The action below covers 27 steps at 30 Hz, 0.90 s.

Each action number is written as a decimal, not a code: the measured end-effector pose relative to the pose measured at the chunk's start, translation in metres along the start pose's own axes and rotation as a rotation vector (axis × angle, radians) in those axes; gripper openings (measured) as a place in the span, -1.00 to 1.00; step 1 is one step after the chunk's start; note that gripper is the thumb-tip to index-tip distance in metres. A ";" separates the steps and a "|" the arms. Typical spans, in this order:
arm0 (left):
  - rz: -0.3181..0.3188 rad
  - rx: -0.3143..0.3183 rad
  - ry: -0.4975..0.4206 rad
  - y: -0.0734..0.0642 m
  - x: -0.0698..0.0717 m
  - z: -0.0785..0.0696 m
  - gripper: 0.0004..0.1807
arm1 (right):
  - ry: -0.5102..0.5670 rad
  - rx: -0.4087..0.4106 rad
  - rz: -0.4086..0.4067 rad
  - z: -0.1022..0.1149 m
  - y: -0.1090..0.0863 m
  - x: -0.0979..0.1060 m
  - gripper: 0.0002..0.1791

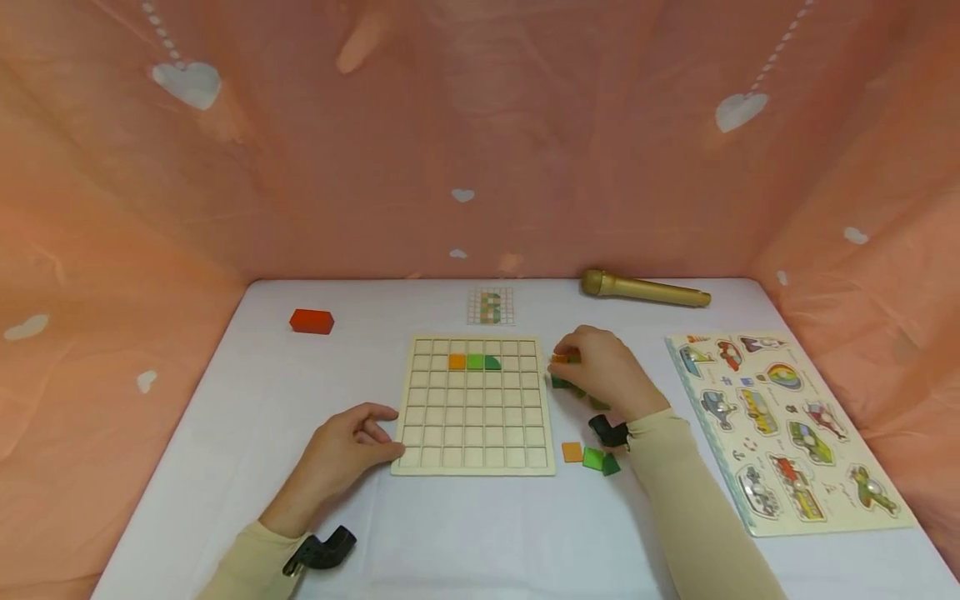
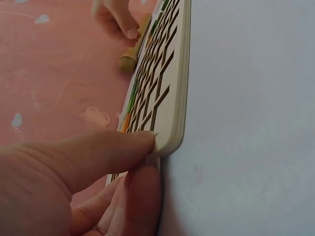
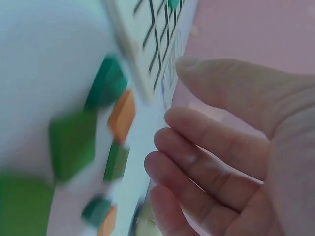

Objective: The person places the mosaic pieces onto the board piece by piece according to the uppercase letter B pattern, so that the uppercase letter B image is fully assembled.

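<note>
A pale wooden grid board (image 1: pixel 472 425) lies on the table before me. In one of its upper rows sit an orange square tile (image 1: pixel 457 362), a light green square tile (image 1: pixel 475 362) and a dark green rounded tile (image 1: pixel 492 362). My left hand (image 1: pixel 341 442) pinches the board's left edge near the front corner, the thumb (image 2: pixel 118 155) on top. Beside the right edge, my right hand (image 1: pixel 600 367) hovers over loose tiles, partly hiding them. In the right wrist view its thumb and fingers (image 3: pixel 197 169) are apart with nothing between; an orange tile (image 3: pixel 122 115) and green tiles lie beneath.
Nearer me lie a loose orange tile (image 1: pixel 572 452) and green tiles (image 1: pixel 592 458). A small pattern card (image 1: pixel 491 307) is behind the board. Also on the table are a red block (image 1: pixel 312 322), a gold microphone (image 1: pixel 648 290) and a picture puzzle board (image 1: pixel 780 492). Pink cloth surrounds it.
</note>
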<state>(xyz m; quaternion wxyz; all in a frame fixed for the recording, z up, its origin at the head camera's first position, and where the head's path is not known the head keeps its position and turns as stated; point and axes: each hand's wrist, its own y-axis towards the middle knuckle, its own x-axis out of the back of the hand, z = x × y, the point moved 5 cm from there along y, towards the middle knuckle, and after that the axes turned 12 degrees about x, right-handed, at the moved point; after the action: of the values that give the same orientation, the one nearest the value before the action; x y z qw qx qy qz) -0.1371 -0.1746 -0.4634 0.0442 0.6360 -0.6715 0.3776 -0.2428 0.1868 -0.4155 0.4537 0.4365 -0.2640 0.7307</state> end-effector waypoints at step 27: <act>0.018 0.013 -0.015 0.000 0.000 0.002 -0.43 | 0.038 -0.226 -0.044 -0.078 -0.074 0.033 -0.62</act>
<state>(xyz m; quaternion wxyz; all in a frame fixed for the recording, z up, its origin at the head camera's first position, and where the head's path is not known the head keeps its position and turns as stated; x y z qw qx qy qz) -0.1364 -0.1759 -0.4654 0.0319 0.6330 -0.6751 0.3776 -0.2148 0.2954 -0.4247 0.5210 0.3742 -0.3265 0.6941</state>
